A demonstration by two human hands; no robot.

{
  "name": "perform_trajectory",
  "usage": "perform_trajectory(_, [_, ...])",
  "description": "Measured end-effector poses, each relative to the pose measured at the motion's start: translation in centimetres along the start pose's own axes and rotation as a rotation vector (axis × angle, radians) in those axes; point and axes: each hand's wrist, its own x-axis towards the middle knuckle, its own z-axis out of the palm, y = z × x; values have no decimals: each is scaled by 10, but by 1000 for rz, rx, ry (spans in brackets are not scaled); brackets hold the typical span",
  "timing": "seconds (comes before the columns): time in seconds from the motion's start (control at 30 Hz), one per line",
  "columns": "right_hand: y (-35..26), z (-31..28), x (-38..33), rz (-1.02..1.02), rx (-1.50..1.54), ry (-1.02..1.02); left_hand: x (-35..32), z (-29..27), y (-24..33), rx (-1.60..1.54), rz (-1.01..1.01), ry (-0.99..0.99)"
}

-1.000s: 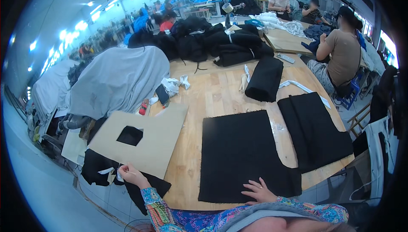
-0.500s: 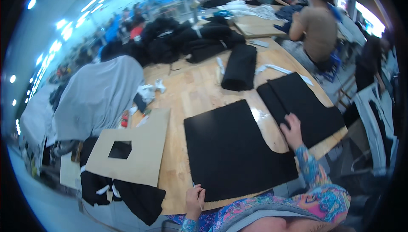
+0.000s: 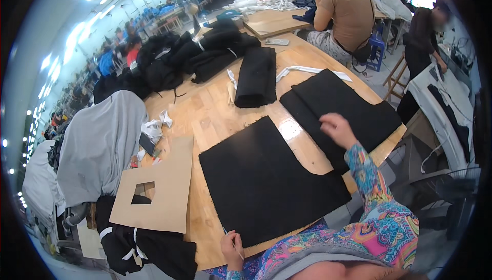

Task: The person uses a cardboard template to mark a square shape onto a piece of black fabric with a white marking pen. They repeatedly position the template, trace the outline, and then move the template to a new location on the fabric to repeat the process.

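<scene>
A cut black fabric panel (image 3: 266,187) lies flat before me, its right side curved inward. At its near left corner my left hand (image 3: 232,246) is closed around a thin white pen-like stick (image 3: 241,256), the tip pointing away from me. My right hand (image 3: 339,130) is over a second pile of black fabric panels (image 3: 348,108) on the right, fingers bent and loosely apart, nothing visible in them. Whether its fingertips touch the cloth is hard to tell.
A beige card template (image 3: 171,193) with a cut-out lies at the left on black bundles. Beyond are a black fabric roll (image 3: 254,77), a white strip (image 3: 307,70), tied black bundles (image 3: 215,49) and grey cloth (image 3: 102,141). Several people work around the wooden table (image 3: 205,111).
My right hand has moved from the pile's near left edge, lifting and reaching farther over it. My left hand stays at the panel's corner with the stick. The whole view has shifted.
</scene>
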Motion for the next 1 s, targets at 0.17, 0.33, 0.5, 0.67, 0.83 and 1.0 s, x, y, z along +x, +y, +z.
perform_trajectory(0.17, [62,-2,5,570,-536,-107,3,5,-1,-2,14,-11])
perform_trajectory(0.33, [-4,21,-5,249,-179,-497,-1,8,1,-5,-59,2])
perform_trajectory(0.5, [-54,22,9,-93,284,-820,0,-1,4,6,-99,-19])
perform_trajectory(0.67, [94,33,73,238,-358,91,3,11,6,-36,-68,-54])
perform_trajectory(0.83, [69,109,111,357,-509,-279,4,-4,7,23,-43,-40])
perform_trajectory(1.0, [41,156,130,-89,-474,-396,2,-7,10,61,-6,-64])
